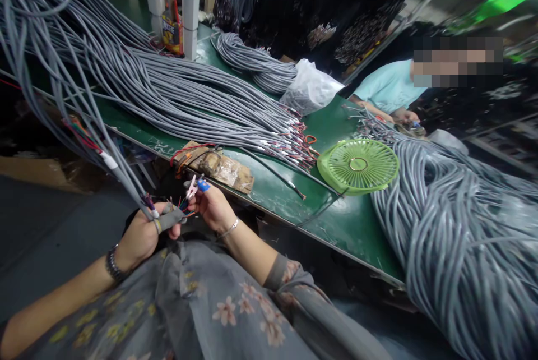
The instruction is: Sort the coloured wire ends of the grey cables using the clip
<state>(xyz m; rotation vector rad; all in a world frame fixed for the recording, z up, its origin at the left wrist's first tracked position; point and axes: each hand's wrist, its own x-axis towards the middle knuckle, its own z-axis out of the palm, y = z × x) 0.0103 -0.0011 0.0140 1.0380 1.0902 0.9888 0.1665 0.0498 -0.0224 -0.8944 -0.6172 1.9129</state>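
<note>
While your left hand (143,238) is closed around the lower ends of a few held gray cables (129,183), your right hand (215,208) sits just beside it, thumb and fingers pinched on a small pale pink piece (192,187) whose kind I cannot tell. Between your 2 hands, thin coloured wires (183,204) fan out; whether the pink piece touches them is too small to see. The cables you grip slope down from the upper left, in front of the table's near edge, with a white sleeve (109,160) partway along.

Just beyond your right hand, a worn, tape-covered block (229,170) lies at the edge of the green table (336,225). Behind it, a broad cable bundle (189,91) stretches across the tabletop, its wire ends near a green fan (357,165). Farther back are a gray coil (252,63) and a white plastic bag (313,88). To your right, a large cable heap (441,225) spills over the table; past the fan, 1 co-worker (389,88) wears light blue.
</note>
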